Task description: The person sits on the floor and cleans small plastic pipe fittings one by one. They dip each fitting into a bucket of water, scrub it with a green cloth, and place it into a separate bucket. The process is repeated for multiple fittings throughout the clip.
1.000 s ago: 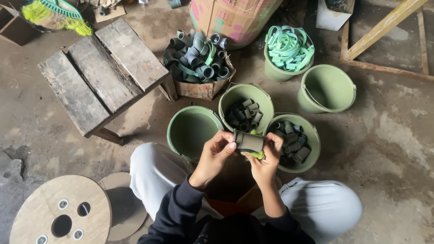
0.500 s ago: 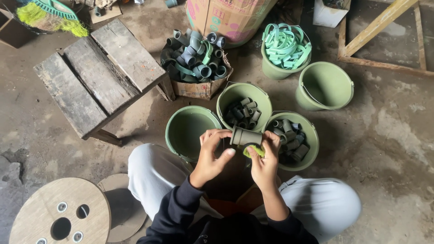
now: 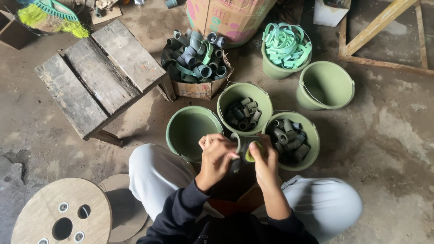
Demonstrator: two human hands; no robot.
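Bare concrete floor (image 3: 398,135) spreads round the seated person, with a weathered plank bench (image 3: 97,74) off to one side. Green buckets (image 3: 325,86) crowd within arm's reach of the knees, probably so sorted pieces drop in easily: one bucket (image 3: 192,131) looks empty, two hold dark pipe fittings (image 3: 244,113), another pale green bands (image 3: 285,44). A cardboard box (image 3: 195,86) carries mixed fittings. Both hands meet over the lap: the left hand (image 3: 216,156) and right hand (image 3: 264,160) are each clamped on one grey fitting (image 3: 243,145), held up close.
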